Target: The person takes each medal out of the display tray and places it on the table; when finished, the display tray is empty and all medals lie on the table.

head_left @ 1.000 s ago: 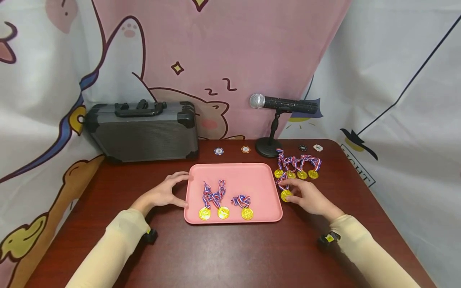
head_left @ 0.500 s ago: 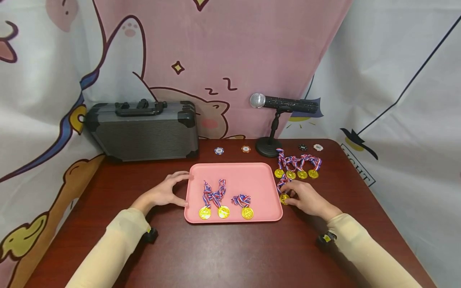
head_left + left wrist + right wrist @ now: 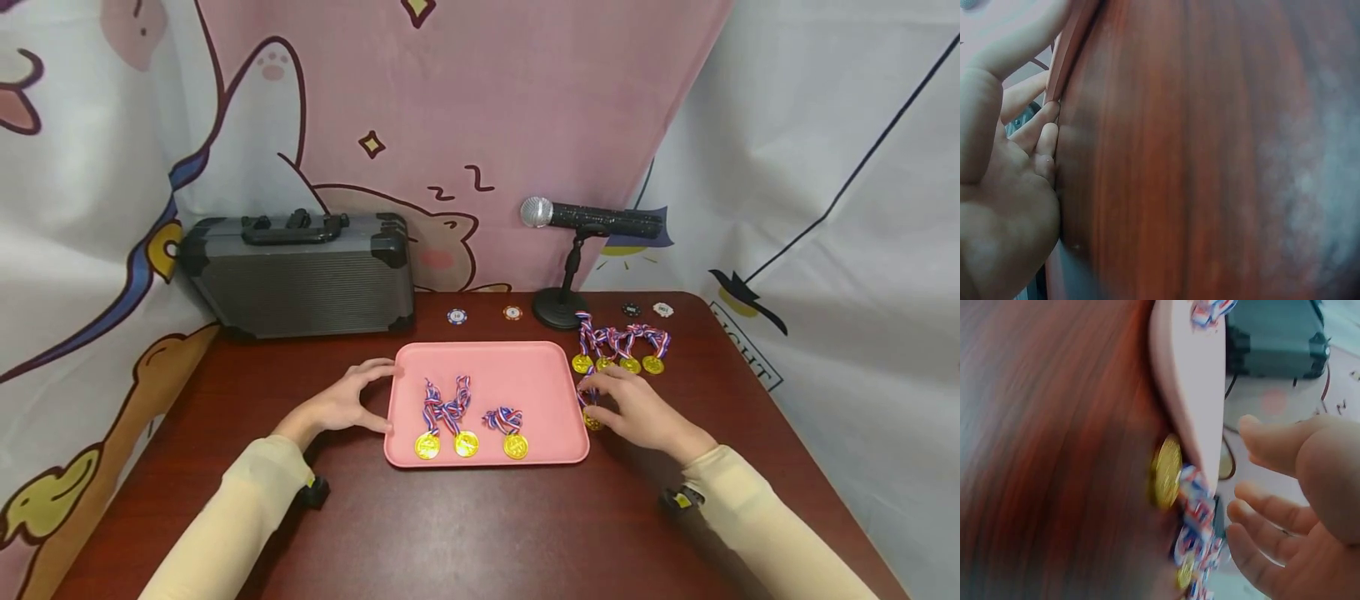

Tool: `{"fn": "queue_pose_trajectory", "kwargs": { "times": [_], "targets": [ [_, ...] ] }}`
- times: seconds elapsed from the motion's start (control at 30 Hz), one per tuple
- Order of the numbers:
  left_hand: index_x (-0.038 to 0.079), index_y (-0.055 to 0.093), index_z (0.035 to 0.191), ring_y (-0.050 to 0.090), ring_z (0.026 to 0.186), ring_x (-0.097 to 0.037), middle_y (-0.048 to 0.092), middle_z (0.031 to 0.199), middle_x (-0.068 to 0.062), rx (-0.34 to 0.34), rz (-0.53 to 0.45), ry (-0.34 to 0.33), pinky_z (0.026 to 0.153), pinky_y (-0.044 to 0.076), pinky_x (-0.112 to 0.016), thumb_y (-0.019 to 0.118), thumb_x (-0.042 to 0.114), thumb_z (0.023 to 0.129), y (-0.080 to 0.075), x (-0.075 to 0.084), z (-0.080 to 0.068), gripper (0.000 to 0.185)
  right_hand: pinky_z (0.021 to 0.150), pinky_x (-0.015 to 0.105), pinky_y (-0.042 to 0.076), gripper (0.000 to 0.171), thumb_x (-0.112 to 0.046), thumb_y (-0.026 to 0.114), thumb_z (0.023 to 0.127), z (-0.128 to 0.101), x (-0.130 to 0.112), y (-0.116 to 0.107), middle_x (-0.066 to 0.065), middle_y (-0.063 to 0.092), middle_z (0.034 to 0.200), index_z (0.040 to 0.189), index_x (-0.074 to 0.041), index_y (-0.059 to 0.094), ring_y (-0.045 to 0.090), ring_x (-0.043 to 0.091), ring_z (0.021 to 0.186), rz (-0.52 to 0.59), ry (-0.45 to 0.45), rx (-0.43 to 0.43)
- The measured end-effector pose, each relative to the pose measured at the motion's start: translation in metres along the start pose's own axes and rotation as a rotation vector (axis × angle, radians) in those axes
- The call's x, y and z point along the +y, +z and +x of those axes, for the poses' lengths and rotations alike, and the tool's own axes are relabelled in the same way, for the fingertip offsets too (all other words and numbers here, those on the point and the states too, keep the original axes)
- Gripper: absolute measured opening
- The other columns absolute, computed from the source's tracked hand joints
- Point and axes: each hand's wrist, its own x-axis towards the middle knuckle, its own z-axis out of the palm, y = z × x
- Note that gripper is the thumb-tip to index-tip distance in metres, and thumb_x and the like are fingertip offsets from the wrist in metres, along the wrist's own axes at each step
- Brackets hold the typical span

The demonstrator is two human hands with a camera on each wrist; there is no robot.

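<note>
Medal (image 3: 592, 420) ribbon (image 3: 587, 392) trailing away, lengthwise.

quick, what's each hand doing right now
Left hand: open, fingers touching the pink tray edge.
Right hand: open over a gold medal, not gripping it.

1. Three gold medals on striped ribbons lie in one pink tray (image 3: 487, 358): (image 3: 427, 446), (image 3: 466, 443) and (image 3: 514, 446).
2. Five more medals sit on the desk (image 3: 480, 533) at the tray's 3 o'clock: four in a row, (image 3: 580, 363), (image 3: 604, 363), (image 3: 630, 365), (image 3: 652, 364), and one (image 3: 592, 421) at the tray's edge.
3. Four poker chips: (image 3: 456, 317), (image 3: 512, 312), (image 3: 631, 309), (image 3: 662, 309).
4. One microphone (image 3: 592, 219) on a stand.
5. One grey case (image 3: 300, 271) at 11 o'clock.
6. Two hands: left (image 3: 341, 404), right (image 3: 637, 408).
</note>
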Motion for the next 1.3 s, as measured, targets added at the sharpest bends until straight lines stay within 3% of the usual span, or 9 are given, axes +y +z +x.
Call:
{"fn": "queue_pose_trajectory", "kwargs": {
  "times": [0.13,0.3,0.5,0.67,0.87,1.1,1.3],
  "targets": [
    [0.021,0.055,0.152,0.024,0.150,-0.044,0.033,0.167,-0.012,-0.003,-0.001,-0.003,0.116,0.025,-0.072,0.098,0.039,0.070,0.000,0.000,0.000,0.094,0.076,0.040,0.057,0.035,-0.009,0.084,0.089,0.008,-0.020,0.005,0.009,0.073,0.108,0.122,-0.006,0.073,0.066,0.023,0.090,0.136,-0.021,-0.027],
    [0.020,0.056,0.151,0.025,0.149,-0.044,0.034,0.166,-0.012,-0.003,-0.004,-0.004,0.116,0.026,-0.072,0.098,0.038,0.070,0.001,0.000,0.000,0.093,0.079,0.035,0.060,0.039,-0.010,0.081,0.093,0.019,-0.048,0.020,0.007,0.075,0.111,0.130,-0.006,0.069,0.068,0.013,0.092,0.278,-0.067,-0.149],
    [0.020,0.055,0.152,0.024,0.150,-0.044,0.033,0.166,-0.012,-0.007,-0.002,-0.010,0.116,0.025,-0.073,0.098,0.039,0.071,0.002,0.000,0.000,0.094,0.076,0.024,0.055,0.041,-0.017,0.078,0.097,0.030,-0.071,0.043,0.002,0.069,0.102,0.136,-0.011,0.067,0.063,0.010,0.086,0.247,-0.178,-0.268],
    [0.020,0.055,0.152,0.023,0.150,-0.045,0.033,0.166,-0.013,-0.005,-0.005,-0.010,0.116,0.024,-0.074,0.098,0.039,0.071,0.000,0.002,0.000,0.094,0.073,0.022,0.048,0.038,-0.022,0.076,0.098,0.034,-0.081,0.053,0.000,0.062,0.095,0.135,-0.015,0.070,0.055,0.013,0.085,0.152,-0.179,-0.277],
    [0.019,0.055,0.152,0.024,0.150,-0.044,0.034,0.166,-0.013,0.001,-0.005,-0.009,0.116,0.026,-0.073,0.098,0.038,0.070,0.000,0.001,0.000,0.094,0.073,0.023,0.048,0.024,-0.018,0.077,0.098,0.035,-0.087,0.054,0.002,0.059,0.095,0.121,-0.013,0.074,0.050,0.009,0.084,0.101,-0.131,-0.277],
    [0.019,0.055,0.152,0.022,0.150,-0.046,0.034,0.166,-0.013,0.000,-0.005,-0.013,0.116,0.025,-0.074,0.098,0.039,0.071,0.001,0.000,0.000,0.094,0.075,0.026,0.050,0.019,-0.012,0.080,0.094,0.034,-0.086,0.051,-0.001,0.062,0.097,0.109,-0.013,0.069,0.052,0.011,0.085,0.161,-0.090,-0.301],
    [0.019,0.056,0.151,0.024,0.149,-0.044,0.035,0.165,-0.013,0.005,-0.007,-0.006,0.116,0.025,-0.073,0.098,0.038,0.070,0.001,0.000,0.001,0.093,0.072,0.027,0.051,0.017,-0.009,0.081,0.093,0.029,-0.074,0.047,-0.007,0.066,0.092,0.101,-0.016,0.068,0.057,0.008,0.079,0.316,-0.029,-0.233]
  ]
}}
